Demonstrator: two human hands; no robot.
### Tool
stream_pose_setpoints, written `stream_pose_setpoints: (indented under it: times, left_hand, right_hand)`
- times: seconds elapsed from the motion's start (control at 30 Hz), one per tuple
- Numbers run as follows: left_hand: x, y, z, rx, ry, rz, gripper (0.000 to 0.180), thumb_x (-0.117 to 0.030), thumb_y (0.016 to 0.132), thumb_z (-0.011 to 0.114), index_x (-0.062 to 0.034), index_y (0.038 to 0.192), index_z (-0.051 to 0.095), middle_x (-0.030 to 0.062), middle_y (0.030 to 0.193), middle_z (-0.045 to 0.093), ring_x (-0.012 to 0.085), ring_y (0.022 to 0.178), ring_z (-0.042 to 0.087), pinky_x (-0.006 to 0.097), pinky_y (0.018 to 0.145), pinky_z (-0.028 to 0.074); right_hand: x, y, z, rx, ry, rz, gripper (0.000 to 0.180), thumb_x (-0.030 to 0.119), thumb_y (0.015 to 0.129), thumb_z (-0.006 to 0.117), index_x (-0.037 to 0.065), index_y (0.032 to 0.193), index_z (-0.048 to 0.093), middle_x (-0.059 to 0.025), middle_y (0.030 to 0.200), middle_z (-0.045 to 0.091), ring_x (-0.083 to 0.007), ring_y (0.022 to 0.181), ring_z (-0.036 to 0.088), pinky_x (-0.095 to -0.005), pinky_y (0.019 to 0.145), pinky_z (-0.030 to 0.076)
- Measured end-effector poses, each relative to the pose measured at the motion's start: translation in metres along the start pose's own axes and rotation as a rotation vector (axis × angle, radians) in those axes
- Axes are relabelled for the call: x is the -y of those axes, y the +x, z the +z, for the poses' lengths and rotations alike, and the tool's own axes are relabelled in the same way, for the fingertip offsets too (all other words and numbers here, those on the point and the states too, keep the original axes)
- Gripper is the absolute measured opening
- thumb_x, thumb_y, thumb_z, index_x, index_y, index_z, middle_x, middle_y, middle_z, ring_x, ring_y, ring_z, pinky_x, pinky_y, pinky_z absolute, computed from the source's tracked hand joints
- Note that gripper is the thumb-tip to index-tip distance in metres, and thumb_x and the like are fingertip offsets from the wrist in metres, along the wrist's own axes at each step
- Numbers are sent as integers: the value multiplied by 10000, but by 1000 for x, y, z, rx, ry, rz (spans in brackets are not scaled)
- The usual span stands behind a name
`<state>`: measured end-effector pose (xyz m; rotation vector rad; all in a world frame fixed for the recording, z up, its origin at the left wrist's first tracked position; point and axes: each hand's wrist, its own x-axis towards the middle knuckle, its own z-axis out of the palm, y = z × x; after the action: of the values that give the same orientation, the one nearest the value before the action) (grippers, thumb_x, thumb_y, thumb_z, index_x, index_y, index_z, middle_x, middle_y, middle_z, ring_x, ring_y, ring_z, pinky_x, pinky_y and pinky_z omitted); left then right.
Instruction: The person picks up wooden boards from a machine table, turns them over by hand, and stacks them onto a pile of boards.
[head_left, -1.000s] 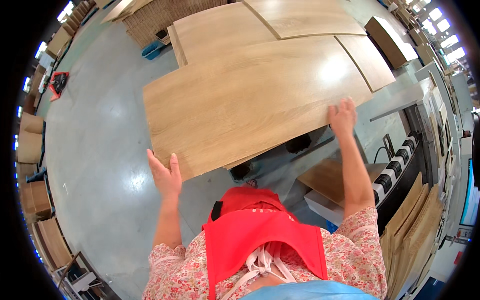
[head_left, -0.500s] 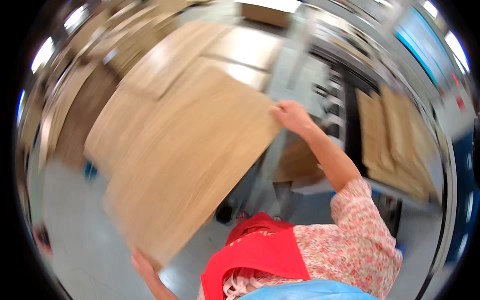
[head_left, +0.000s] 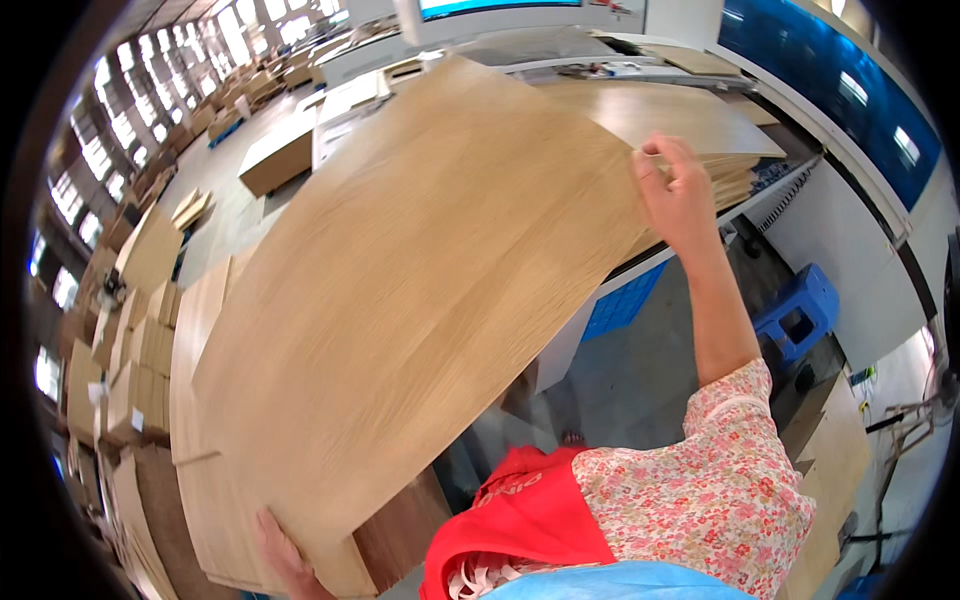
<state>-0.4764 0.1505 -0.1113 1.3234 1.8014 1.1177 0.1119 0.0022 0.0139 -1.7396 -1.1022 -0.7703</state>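
Note:
A large wood-grain panel (head_left: 420,290) fills the middle of the view, held tilted across my front. My right hand (head_left: 682,195) grips it near its right corner, thumb and fingers closed at the edge. Down at the lower left, my left hand (head_left: 283,555) holds the opposite end, with some of its fingers hidden. Beneath and beyond the panel's left side lie other pale wood panels (head_left: 200,340). Just past my right hand, a stack of similar panels (head_left: 735,175) rests on a worktable.
A blue plastic stool (head_left: 800,312) stands on the floor at the right, and a blue crate (head_left: 622,303) sits under the worktable. Boxes (head_left: 140,400) are piled at the far left. A dark blue glass panel (head_left: 840,80) is at the upper right.
My view has swung to the right with the panel still in both hands. The worktable with stacked panels, formerly at the right, now lies ahead of my right hand.

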Motion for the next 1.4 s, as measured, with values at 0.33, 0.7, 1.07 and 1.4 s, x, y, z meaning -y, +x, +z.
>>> stream_pose_setpoints:
  times: [0.33,0.7,1.07,1.4]
  left_hand:
    - [-206,-17,231,657,44,151,335,-299,942,497,3,1070,563,63,993,586,143,920,540,313,801,462]
    - [-313,-97,432,725,-50,778,600,-245,887,575,22,1379,358,210,1437,299,285,1357,265,337,1092,248]
    - [-314,-105,456,919,154,1104,699,-548,934,382,-55,1424,302,191,1487,250,327,1410,144,417,1145,136]
    - [-69,190,236,160,861,468,697,-510,914,412,-64,1434,281,167,1503,228,304,1394,208,433,1120,205]
  right_hand:
    - [-243,-4,-83,-183,-469,296,298,251,932,476,7,970,643,-137,987,635,-320,919,593,-394,798,470]
    - [-232,0,-28,-6,-376,-99,259,293,886,515,87,1005,620,-75,1117,593,-265,1129,500,-477,1052,230]
    - [-358,30,-42,226,-184,135,353,188,961,435,-44,1177,592,-180,1216,592,-290,1169,531,-353,1008,380]
    - [-239,20,-24,166,-488,289,541,411,1007,299,16,1342,456,-136,1353,485,-297,1258,444,-374,1029,365]
